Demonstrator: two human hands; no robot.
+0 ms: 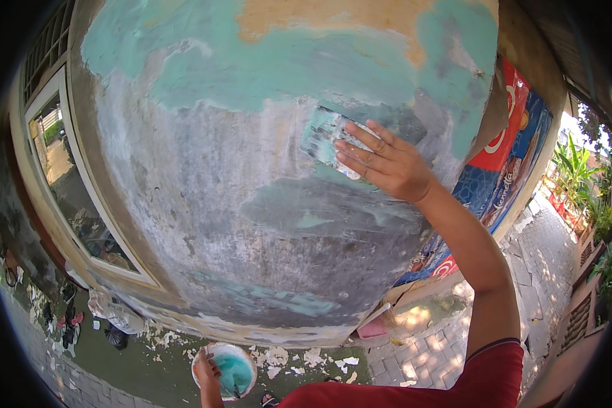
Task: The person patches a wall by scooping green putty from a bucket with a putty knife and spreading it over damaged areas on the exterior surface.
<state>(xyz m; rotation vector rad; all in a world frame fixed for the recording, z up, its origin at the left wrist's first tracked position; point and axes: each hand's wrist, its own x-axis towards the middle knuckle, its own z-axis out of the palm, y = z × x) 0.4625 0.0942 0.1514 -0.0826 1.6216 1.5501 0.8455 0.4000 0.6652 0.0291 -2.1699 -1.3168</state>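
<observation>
My right hand (381,163) is raised to the wall (183,197) and presses a flat, smeared putty spreader (319,139) against it. Its fingers lie across the back of the spreader. Teal and white paste coats that tool. Low in the picture, my left hand (207,370) grips the rim of a round white tub (253,370). Inside the tub is wet teal paste (234,374), with a dark tool handle partly showing in it. Teal paste covers the upper part of the wall, while the middle is mostly bare grey with darker wet patches.
A framed glass window (81,183) stands at the left. Paint flakes (275,357) and a white sack (115,313) lie along the wall's foot. Red and blue printed banners (496,163) hang beyond the right corner. A pink dustpan (372,328) sits near that corner, beside paving.
</observation>
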